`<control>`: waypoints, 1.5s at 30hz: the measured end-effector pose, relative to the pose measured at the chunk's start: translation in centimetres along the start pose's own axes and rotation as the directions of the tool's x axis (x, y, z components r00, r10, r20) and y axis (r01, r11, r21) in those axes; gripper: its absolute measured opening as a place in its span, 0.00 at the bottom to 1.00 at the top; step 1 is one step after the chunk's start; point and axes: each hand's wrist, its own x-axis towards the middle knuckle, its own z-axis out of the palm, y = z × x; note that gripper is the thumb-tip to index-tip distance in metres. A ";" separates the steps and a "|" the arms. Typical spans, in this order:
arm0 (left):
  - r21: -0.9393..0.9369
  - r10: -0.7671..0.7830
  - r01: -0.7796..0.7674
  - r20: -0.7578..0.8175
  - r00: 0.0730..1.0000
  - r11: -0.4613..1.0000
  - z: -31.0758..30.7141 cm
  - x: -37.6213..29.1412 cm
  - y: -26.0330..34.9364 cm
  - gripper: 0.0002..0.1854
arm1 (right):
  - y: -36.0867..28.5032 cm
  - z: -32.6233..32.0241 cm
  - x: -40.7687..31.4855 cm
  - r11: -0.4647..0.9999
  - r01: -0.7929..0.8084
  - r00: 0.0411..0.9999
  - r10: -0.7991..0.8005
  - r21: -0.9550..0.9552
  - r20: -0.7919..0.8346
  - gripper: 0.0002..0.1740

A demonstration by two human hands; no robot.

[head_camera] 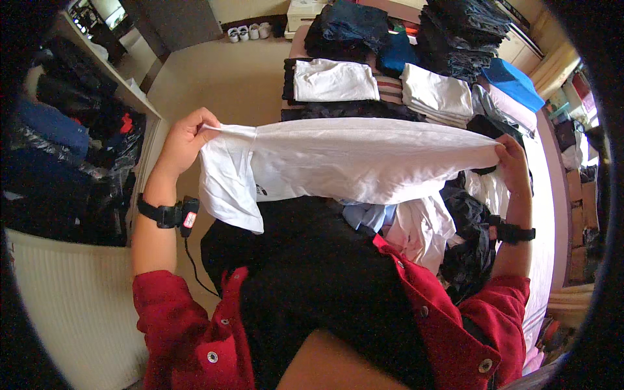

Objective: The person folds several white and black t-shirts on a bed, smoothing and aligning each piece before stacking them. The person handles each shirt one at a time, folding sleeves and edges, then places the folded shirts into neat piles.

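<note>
A white T-shirt [331, 156] is stretched sideways in the air before my chest. My left hand [190, 136] pinches its sleeve end, and the short sleeve [226, 180] hangs down below that grip. My right hand [512, 163] grips the other end of the fabric at the right. A small dark print shows near the sleeve seam. Beyond the shirt, a folded white garment [336, 80] lies on the bed, with a stack of folded white garments [436, 92] to its right.
Dark folded jeans [463, 39] rise in a tall stack at the back right, near a blue folded cloth [514, 83]. Loose pale clothes [419, 229] and a black plastic bag [468, 248] lie under my right arm. Shoes [248, 32] stand by the far wall. An open cabinet [73, 146] holds dark items at left.
</note>
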 end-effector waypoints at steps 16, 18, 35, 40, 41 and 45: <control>0.561 0.205 -0.133 -0.068 0.976 0.817 -4.3 6.1 9.0 0.15 | -15.7 1.3 9.0 0.643 0.381 0.920 -0.334 -0.664 0.205 0.15; 0.520 -0.035 -0.030 0.115 0.993 0.854 -4.3 5.2 8.1 0.14 | -15.4 1.2 8.6 0.647 0.396 0.908 -0.172 -0.652 0.381 0.15; 0.248 -0.125 0.146 -0.098 0.987 0.958 -5.7 9.2 12.5 0.09 | -13.6 -3.7 11.3 0.744 0.171 0.985 -0.120 -0.646 0.123 0.20; 0.484 0.360 -0.221 -0.216 0.907 0.847 -0.8 9.2 15.3 0.13 | -14.4 -9.9 9.8 0.808 0.329 0.917 -0.396 -0.488 -0.038 0.14; 0.642 0.482 -0.258 -0.201 0.853 0.722 1.1 9.2 15.1 0.12 | -13.6 -10.9 8.9 0.777 0.299 0.904 -0.417 -0.554 -0.096 0.13; 0.706 0.594 -0.428 0.013 0.804 0.564 9.4 8.4 12.6 0.09 | -6.9 -14.2 4.0 0.615 0.162 0.868 -0.460 -0.771 -0.185 0.11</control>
